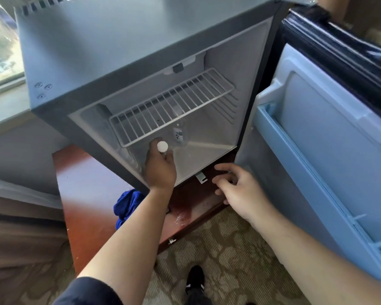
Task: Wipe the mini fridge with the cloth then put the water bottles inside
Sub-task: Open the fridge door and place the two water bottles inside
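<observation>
Left hand (161,168) grips a water bottle (162,147) below its cap, long axis upright, centre frame inside the mini fridge (119,40); fridge floor directly beneath; right hand (233,186) empty, fingers relaxed, at the front lip, farther off.

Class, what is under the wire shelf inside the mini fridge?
One water bottle stands on the fridge floor beneath the wire shelf, its neck behind the bars. The left hand holds a second bottle at the shelf's front; only its white cap shows.

wire shelf (172,106) overhangs the standing bottle (179,134); door (317,133) stands wide.
</observation>
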